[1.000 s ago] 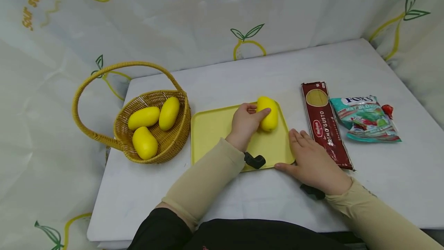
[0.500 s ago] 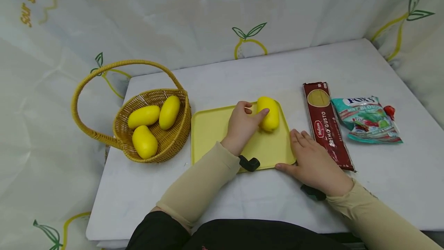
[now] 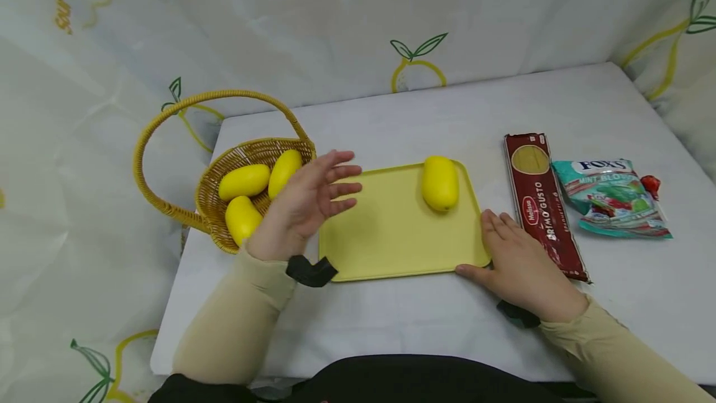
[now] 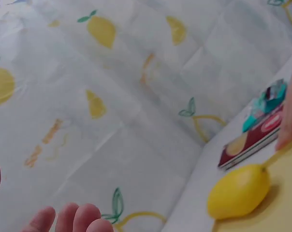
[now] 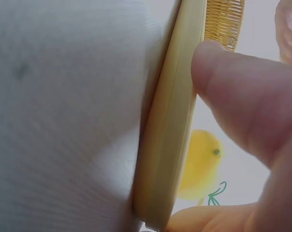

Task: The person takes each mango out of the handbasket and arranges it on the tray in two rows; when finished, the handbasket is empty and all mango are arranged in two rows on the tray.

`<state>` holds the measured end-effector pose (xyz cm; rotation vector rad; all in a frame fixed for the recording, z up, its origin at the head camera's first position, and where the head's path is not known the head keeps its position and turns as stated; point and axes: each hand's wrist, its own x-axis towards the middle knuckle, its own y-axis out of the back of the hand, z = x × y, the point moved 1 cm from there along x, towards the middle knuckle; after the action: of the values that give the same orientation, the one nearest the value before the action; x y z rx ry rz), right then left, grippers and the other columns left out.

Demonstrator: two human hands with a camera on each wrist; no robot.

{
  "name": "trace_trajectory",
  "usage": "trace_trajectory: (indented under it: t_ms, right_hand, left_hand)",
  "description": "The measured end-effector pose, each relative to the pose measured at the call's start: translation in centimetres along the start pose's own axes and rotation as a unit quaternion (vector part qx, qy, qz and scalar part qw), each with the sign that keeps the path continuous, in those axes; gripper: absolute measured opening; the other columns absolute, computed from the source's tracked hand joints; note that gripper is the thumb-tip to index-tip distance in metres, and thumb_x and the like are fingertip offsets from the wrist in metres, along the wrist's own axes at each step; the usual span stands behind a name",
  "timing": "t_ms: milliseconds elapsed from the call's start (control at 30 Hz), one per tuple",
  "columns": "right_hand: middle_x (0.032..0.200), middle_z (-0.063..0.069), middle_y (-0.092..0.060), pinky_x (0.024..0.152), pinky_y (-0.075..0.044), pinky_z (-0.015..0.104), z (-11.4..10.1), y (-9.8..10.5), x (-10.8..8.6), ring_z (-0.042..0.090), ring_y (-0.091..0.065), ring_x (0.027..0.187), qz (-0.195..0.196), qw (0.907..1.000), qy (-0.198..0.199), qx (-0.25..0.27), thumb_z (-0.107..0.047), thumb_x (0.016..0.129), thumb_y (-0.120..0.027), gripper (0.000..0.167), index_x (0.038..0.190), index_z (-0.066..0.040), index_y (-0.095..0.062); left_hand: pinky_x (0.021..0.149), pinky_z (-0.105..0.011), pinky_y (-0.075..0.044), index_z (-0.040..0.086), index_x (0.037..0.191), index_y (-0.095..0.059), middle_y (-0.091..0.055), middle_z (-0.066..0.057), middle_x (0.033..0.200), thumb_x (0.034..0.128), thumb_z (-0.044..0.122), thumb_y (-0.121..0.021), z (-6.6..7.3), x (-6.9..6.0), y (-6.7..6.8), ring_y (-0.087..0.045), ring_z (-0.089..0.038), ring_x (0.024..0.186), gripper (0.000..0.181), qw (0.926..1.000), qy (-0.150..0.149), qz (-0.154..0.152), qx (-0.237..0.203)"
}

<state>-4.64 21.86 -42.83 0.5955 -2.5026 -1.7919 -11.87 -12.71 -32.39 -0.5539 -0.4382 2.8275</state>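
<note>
My left hand is raised at the basket's right side, fingers spread and holding nothing. In the left wrist view only its fingertips show. A yellow mango lies on the yellow rectangular tray, near the far right corner. My right hand rests at the tray's near right corner, its fingers straight along the right edge and the thumb at the front edge. The right wrist view has the thumb touching the tray's rim. Three more mangoes lie in the wicker basket, partly behind my left hand.
Right of the tray lies a dark red spaghetti packet, close beside my right hand. Farther right are a teal bag of mints and a small red wrapped item. The basket's tall handle arches up on the left.
My left hand has let go of the mango on the tray and moved left to the basket, fingers spread. My right hand has stayed at the tray corner. The head view has shifted slightly.
</note>
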Motion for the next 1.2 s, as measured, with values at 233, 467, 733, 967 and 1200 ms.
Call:
trace_trajectory:
  t_ms: [233,467,733,967,1200]
  right_hand:
    - [0.167,0.043,-0.034,0.127,-0.027,0.075,0.1,-0.1,0.0,0.065,-0.032,0.155,0.004,1.0,0.003,-0.003,-0.067,0.092,-0.08,0.121,0.161,0.021,-0.033]
    - [0.167,0.044,-0.034,0.126,-0.028,0.075,0.2,-0.1,0.1,0.066,-0.032,0.155,0.002,1.0,0.003,-0.001,-0.067,0.093,-0.08,0.122,0.161,0.022,-0.033]
    - [0.168,0.043,-0.034,0.126,-0.027,0.075,0.1,-0.1,0.2,0.065,-0.032,0.155,0.001,1.0,0.0,0.0,-0.068,0.092,-0.08,0.122,0.161,0.021,-0.032]
    - [0.168,0.043,-0.033,0.126,-0.026,0.076,0.1,0.0,0.1,0.065,-0.03,0.156,-0.002,1.0,-0.003,0.005,-0.066,0.092,-0.081,0.122,0.162,0.021,-0.032]
    - [0.168,0.044,-0.033,0.126,-0.027,0.075,0.2,-0.1,0.1,0.065,-0.031,0.155,0.002,1.0,-0.001,0.004,-0.066,0.092,-0.081,0.122,0.162,0.021,-0.032]
  left_hand:
    - [0.088,-0.032,-0.065,0.011,0.131,-0.074,-0.079,-0.004,0.123,0.1165,0.043,-0.055,4.7,-0.9,8.3,-0.076,-0.023,0.107,0.039,0.9889,0.008,0.085,-0.122]
    - [0.133,-0.04,-0.034,0.023,0.175,-0.031,-0.032,-0.002,0.181,0.1187,0.054,-0.037,4.8,0.4,13.5,-0.033,-0.024,0.166,0.065,0.9757,0.093,0.148,-0.132]
    - [0.139,-0.038,-0.018,0.022,0.177,-0.025,-0.023,0.0,0.183,0.1198,0.05,-0.032,4.3,0.8,15.8,-0.024,-0.02,0.168,0.064,0.9703,0.106,0.176,-0.127]
    - [0.139,-0.04,-0.017,0.016,0.178,-0.019,-0.02,-0.006,0.185,0.1204,0.038,-0.031,4.2,1.5,15.5,-0.023,-0.023,0.17,0.063,0.9772,0.122,0.172,-0.027]
    - [0.136,-0.044,-0.027,0.007,0.175,-0.026,-0.026,-0.015,0.182,0.1195,0.029,-0.039,3.0,2.6,14.4,-0.031,-0.03,0.167,0.061,0.9761,0.127,0.166,0.058]
